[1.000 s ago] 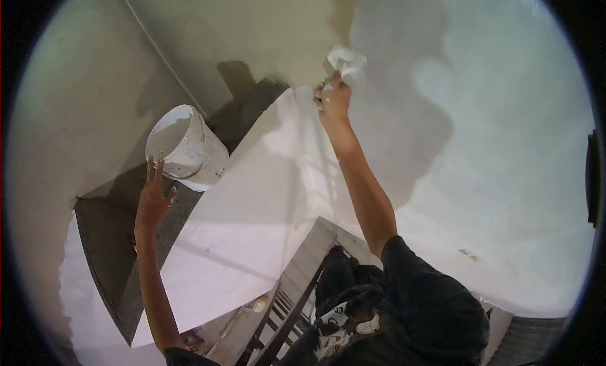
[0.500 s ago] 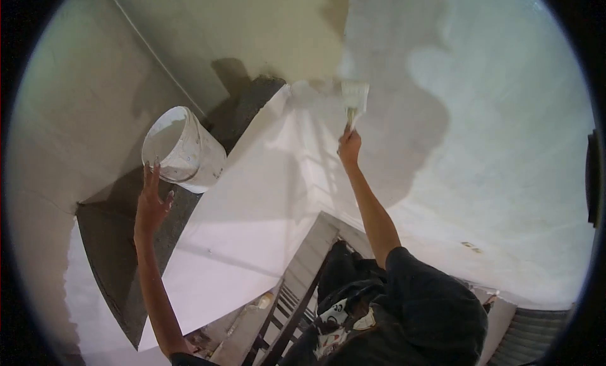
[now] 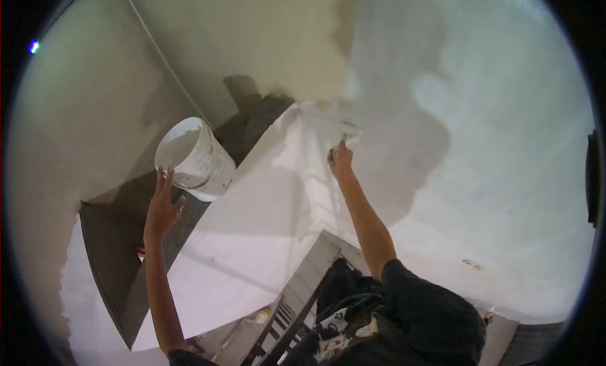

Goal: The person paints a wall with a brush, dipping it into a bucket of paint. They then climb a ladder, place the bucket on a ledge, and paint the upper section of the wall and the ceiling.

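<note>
Head camera on, and here's my right hand (image 3: 341, 159) up at the wall, fingers folded around the handle of a flat brush (image 3: 348, 134), closed firmly enough to keep hold of it. The brush is out ahead of my knuckles, its pale head smeared by blur right by the wall surface, so I can't tell exactly how the bristles meet it. It's just beside the corner where the white slanting panel (image 3: 240, 233) runs up to the wall, close under the edge between the bare beige wall (image 3: 284, 38) and the whitish coated wall (image 3: 505, 145). Over to the other side, my left hand (image 3: 165, 208) is loosely open, fingers long, thumb standing apart, fingertips at the near rim of the white bucket (image 3: 211, 167); whether they bear any of its weight, I can't tell. That bucket sits on the dark grey ledge (image 3: 270, 117), streaks and smudges down its side, mouth turned to the upper left of the view, and how full it is I can't make out. A thin pale line (image 3: 154, 44) runs down the beige surface behind it. Below me, dark slatted railing (image 3: 287, 312) shows beside my dark printed shirt (image 3: 435, 309), and broad shadows spread over the coated wall near my right arm.
</note>
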The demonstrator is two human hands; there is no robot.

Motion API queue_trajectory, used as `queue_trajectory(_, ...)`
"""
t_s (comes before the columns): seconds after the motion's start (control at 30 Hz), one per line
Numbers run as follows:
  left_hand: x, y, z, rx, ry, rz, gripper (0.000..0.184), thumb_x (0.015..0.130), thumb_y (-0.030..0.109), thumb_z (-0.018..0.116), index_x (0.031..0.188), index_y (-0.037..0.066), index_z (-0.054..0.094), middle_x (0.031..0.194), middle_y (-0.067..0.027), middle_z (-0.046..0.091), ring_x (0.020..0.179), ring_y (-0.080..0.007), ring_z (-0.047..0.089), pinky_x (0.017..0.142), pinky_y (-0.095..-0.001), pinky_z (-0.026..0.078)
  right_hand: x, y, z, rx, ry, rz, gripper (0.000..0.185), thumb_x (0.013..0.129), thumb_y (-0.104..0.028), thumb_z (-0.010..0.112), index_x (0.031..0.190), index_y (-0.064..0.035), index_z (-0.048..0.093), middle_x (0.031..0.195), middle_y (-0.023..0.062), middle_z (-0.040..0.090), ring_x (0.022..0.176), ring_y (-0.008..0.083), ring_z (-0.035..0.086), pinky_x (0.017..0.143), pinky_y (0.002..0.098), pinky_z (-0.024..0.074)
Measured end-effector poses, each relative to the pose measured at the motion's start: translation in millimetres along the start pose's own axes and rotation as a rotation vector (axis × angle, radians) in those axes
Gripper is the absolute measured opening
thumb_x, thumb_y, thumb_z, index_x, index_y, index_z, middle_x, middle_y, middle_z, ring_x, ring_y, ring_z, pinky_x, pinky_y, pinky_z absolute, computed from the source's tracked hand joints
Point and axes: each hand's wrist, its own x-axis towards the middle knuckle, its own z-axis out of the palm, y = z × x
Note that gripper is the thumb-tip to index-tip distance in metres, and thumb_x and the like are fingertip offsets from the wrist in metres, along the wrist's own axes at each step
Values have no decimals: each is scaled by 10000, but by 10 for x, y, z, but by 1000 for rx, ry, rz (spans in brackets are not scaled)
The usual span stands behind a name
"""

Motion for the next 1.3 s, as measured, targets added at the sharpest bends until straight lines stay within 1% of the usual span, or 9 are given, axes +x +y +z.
queue_trajectory(0.13, 16, -45, 6, -23, -13, 36, 837, 721, 44, 660, 1403, 147, 187, 1443, -217, 134, 1238, -418, 309, 952, -446, 402, -318, -651, 692, 166, -140, 23, 280, 949, -228, 365, 769, -25, 435, 600, 64, 435, 394, 131, 333, 339, 236, 251)
queue_trajectory(0.23, 24, -82, -14, -20, -47, 27, 818, 732, 42, 653, 1401, 132, 191, 1447, -215, 122, 1258, -408, 285, 964, -449, 390, -555, -869, 962, 153, -265, -78, 359, 941, -337, 403, 754, -31, 409, 556, 55, 446, 382, 134, 392, 316, 261, 275)
queue_trajectory(0.53, 26, -100, 74, -6, -6, 33, 771, 741, 43, 643, 1386, 149, 234, 1437, -213, 158, 1225, -412, 337, 932, -443, 428, -391, -647, 825, -490, -168, -708, 388, 949, -342, 378, 699, -48, 422, 515, 11, 386, 358, 85, 335, 295, 251, 281)
queue_trajectory(0.7, 51, -116, 89, -60, -4, 25, 776, 743, 24, 638, 1390, 153, 228, 1436, -214, 158, 1234, -404, 324, 931, -443, 433, 439, -51, -125, -669, -40, -710, 383, 942, -255, 413, 684, 18, 487, 491, 58, 422, 424, 121, 377, 405, 312, 317)
queue_trajectory(0.8, 47, -242, 133, 40, 36, 105, 787, 739, 22, 643, 1392, 161, 227, 1439, -210, 150, 1237, -398, 318, 909, -438, 453, 553, 203, -585, -726, -69, -679, 406, 938, -293, 417, 683, 16, 488, 497, 59, 435, 400, 133, 382, 376, 307, 315)
queue_trajectory(1.0, 39, -186, 124, -5, 27, 78, 809, 730, 32, 653, 1396, 167, 214, 1437, -207, 168, 1223, -394, 349, 878, -431, 470, 453, 700, -1098, -809, 62, -279, 444, 927, -372, 422, 667, -19, 492, 473, 48, 420, 329, 143, 371, 288, 305, 285)
queue_trajectory(1.1, 30, -47, 42, -36, -15, -45, 792, 728, 46, 655, 1389, 153, 232, 1438, -208, 165, 1206, -393, 376, 883, -437, 459, 164, 501, -1038, -701, -58, -56, 427, 926, -375, 434, 656, -51, 496, 480, 28, 431, 339, 121, 373, 289, 286, 264)
queue_trajectory(1.23, 10, -289, 192, -21, 21, 46, 812, 754, 110, 663, 1408, 175, 185, 1464, -177, 78, 1266, -383, 302, 966, -454, 407, -470, -357, -186, -740, -234, -136, 443, 915, -415, 456, 628, -79, 473, 495, -1, 425, 369, 105, 376, 324, 265, 261)
queue_trajectory(1.3, 5, -172, 123, -150, -51, -101, 835, 743, 101, 667, 1412, 185, 173, 1465, -179, 57, 1216, -398, 373, 945, -453, 429, -679, -853, 382, -891, -515, -392, 421, 914, -406, 466, 660, -71, 482, 501, -1, 423, 383, 105, 377, 364, 275, 295)
